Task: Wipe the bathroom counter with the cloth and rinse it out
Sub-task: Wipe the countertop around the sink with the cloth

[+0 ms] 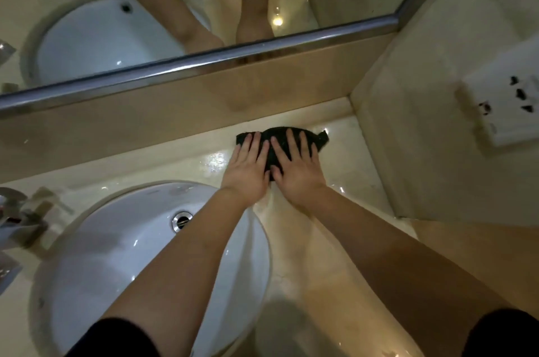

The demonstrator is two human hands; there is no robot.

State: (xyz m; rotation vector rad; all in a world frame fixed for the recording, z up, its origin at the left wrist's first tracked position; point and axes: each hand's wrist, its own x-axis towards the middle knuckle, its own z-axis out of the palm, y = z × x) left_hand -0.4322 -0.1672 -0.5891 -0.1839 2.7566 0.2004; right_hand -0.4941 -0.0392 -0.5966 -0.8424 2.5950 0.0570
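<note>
A dark cloth (278, 135) lies flat on the wet, glossy beige counter (338, 178), close to the back ledge and to the right of the sink. My left hand (248, 165) presses on the cloth's left part with straight fingers. My right hand (296, 168) lies beside it, fingers spread flat over the cloth's middle and right part. The two hands almost touch. Only the cloth's far edge, a pointed right corner and a strip between the hands show.
A white oval sink (122, 243) with a chrome drain (181, 221) lies left of the hands. A mirror with a metal frame (204, 60) runs behind the counter. The right side wall bears a white power socket (507, 107). A tap (14, 210) stands at the far left.
</note>
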